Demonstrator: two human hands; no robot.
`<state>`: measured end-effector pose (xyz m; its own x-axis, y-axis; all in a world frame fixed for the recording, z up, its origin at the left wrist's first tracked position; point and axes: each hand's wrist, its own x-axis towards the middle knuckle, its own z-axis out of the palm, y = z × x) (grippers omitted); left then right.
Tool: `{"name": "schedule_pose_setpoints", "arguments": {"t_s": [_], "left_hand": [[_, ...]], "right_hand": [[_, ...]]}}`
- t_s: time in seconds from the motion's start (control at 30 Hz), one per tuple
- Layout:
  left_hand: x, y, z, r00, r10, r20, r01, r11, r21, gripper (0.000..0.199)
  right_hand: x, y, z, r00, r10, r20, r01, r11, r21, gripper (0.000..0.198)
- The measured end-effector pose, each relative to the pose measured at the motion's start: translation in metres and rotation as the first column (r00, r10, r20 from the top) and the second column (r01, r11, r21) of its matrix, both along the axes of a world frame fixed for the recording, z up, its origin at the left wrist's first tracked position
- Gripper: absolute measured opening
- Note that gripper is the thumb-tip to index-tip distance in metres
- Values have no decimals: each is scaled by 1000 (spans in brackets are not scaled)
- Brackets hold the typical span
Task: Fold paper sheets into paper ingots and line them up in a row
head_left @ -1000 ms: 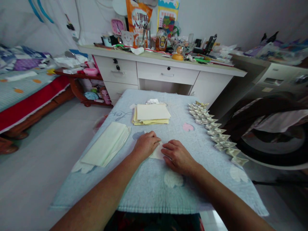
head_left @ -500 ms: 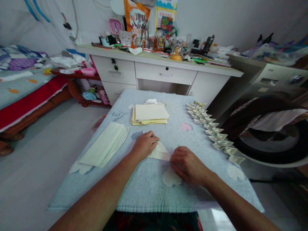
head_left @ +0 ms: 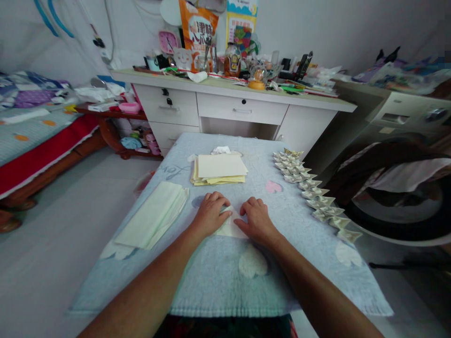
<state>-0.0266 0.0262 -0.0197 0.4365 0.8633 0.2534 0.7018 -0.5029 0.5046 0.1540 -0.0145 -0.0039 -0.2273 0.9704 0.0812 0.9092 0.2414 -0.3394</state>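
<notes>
A small folded sheet of paper (head_left: 230,228), pale cream with slanted edges, lies flat on the cloth-covered table. My left hand (head_left: 212,213) grips its left side, thumb on top and fingers curled over the upper edge. On the right side, my right hand (head_left: 257,220) has its thumb on the paper and its fingers bent around the slanted edge. The two thumbs almost meet, and my hands cover much of the paper. Beyond them lies a stack of cream and yellow paper sheets (head_left: 221,166). Left of my left hand rests a pile of long pale-green paper (head_left: 153,216).
Folded paper pieces with pointed tips (head_left: 319,202) stand in a long row along the table's right side. A crumpled white tissue (head_left: 221,150) sits behind the stack. A cluttered white desk (head_left: 243,107) stands behind the table, a washing machine (head_left: 394,117) at right.
My right hand has moved left and away from me, from the paper's right corner onto its slanted right side. My left hand stays on the paper, its thumb now showing on top.
</notes>
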Motion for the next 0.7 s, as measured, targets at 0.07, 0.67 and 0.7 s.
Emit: {"name": "schedule_pose_setpoints", "arguments": {"t_s": [0.07, 0.67, 0.7], "left_hand": [[1, 0, 2, 999, -9, 38, 11, 999, -39, 15], [-3, -7, 6, 999, 32, -42, -36, 996, -80, 24], [-3, -7, 7, 1000, 20, -10, -21, 994, -103, 21]], "right_hand": [[0, -1, -2, 998, 17, -60, -18, 1000, -12, 18], [-3, -3, -7, 993, 37, -116, -35, 999, 24, 26], [-3, -2, -7, 992, 41, -121, -39, 999, 24, 25]]}}
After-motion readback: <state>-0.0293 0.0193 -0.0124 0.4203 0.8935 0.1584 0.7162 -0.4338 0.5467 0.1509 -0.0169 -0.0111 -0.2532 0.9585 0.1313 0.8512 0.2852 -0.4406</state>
